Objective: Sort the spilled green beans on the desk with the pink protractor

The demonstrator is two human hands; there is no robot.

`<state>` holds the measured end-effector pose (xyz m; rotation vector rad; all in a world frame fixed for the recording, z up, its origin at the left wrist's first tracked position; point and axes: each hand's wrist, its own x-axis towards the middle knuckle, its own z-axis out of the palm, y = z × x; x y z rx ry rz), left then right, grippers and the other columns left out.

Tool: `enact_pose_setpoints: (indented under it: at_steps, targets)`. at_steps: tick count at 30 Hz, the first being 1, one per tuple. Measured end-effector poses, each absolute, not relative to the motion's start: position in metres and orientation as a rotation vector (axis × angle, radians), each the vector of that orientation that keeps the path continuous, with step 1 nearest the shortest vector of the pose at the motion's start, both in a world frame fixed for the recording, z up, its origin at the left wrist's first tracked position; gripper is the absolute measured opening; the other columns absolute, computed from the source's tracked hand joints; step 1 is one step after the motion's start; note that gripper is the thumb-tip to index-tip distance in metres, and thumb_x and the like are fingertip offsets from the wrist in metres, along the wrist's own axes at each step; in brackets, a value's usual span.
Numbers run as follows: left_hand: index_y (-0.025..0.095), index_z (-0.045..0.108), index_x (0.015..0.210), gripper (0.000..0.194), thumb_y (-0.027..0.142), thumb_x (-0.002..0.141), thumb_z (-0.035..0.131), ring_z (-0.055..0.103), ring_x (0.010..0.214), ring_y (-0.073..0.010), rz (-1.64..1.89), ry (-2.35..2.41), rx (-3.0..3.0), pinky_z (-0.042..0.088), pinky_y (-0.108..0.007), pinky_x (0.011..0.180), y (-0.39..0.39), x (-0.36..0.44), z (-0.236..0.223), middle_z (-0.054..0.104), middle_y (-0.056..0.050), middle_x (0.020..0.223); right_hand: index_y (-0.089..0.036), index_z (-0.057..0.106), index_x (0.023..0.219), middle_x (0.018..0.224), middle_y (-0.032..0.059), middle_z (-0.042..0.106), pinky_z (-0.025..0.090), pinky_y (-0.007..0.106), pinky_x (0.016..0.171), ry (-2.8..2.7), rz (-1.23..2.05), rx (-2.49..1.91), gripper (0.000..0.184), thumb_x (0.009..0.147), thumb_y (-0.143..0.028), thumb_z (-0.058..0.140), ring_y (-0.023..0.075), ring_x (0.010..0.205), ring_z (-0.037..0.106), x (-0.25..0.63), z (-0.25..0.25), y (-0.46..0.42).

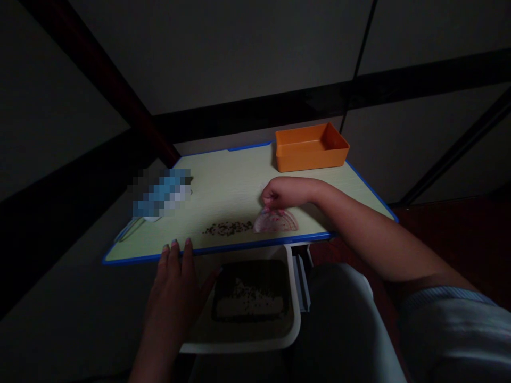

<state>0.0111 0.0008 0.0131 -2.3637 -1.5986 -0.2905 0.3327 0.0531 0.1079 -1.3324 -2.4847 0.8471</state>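
The pale green matt tabletop with smooth blue plastic edging [223, 181] bears a glossy orange plastic box [310, 151], a thin translucent pink plastic protractor [276, 222] and coarse dark grains [227, 228]. The white plastic tray [294, 314] looks smooth.

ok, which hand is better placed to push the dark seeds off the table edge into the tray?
Right. The right hand already pinches the pink scraper lying just beside the seeds. The left hand only rests on the table edge, by the white tray.
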Motion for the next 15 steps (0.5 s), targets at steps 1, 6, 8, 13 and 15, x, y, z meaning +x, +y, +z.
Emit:
enact_pose_setpoints:
  at_steps: [1,6,8,13,15]
  targets:
    - [0.005,0.022,0.142,0.086,0.064,0.08,0.031,0.018,0.142,-0.0391,-0.293,-1.599,-2.364,0.027,-0.052,0.111,0.0009,0.0106,0.0129,0.025,-0.027,0.149,-0.013,0.059,0.061,0.05,-0.0044,0.055,0.03,0.024,0.057,-2.488,0.867,-1.326,0.022,0.082,-0.017,0.057,0.0074,0.05,0.041,0.3325,0.1085,0.0525]
    - [0.005,0.022,0.142,0.086,0.064,0.08,0.032,0.018,0.142,-0.0393,-0.295,-1.604,-2.37,0.027,-0.052,0.111,0.0001,0.0098,0.0137,0.026,-0.027,0.149,-0.013,0.06,0.062,0.052,-0.0045,0.056,0.029,0.024,0.057,-2.472,0.856,-1.312,0.021,0.082,-0.019,0.058,0.0069,0.05,0.041,0.3281,0.1084,0.0499]
    - [0.005,0.023,0.142,0.087,0.065,0.08,0.032,0.018,0.142,-0.0398,-0.292,-1.607,-2.371,0.028,-0.052,0.11,0.0002,0.0103,0.0139,0.026,-0.028,0.148,-0.013,0.059,0.061,0.051,-0.0046,0.055,0.028,0.024,0.056,-2.466,0.786,-1.346,0.021,0.081,-0.018,0.059,0.0068,0.05,0.04,0.3276,0.1081,0.0501]
    - [0.003,0.024,0.141,0.088,0.066,0.08,0.029,0.019,0.141,-0.0401,-0.298,-1.597,-2.362,0.028,-0.053,0.11,0.0015,0.0113,0.0129,0.027,-0.029,0.147,-0.013,0.06,0.062,0.051,-0.0041,0.054,0.027,0.025,0.056,-2.447,0.708,-1.45,0.02,0.081,-0.019,0.059,0.0073,0.05,0.04,0.3312,0.1113,0.051]
    - [0.003,0.024,0.141,0.088,0.067,0.079,0.029,0.019,0.142,-0.04,-0.3,-1.588,-2.361,0.028,-0.053,0.11,0.0019,0.0114,0.0127,0.027,-0.029,0.147,-0.013,0.061,0.062,0.051,-0.0034,0.056,0.027,0.025,0.057,-2.44,0.723,-1.472,0.02,0.081,-0.019,0.059,0.0078,0.051,0.041,0.3333,0.1132,0.0509]
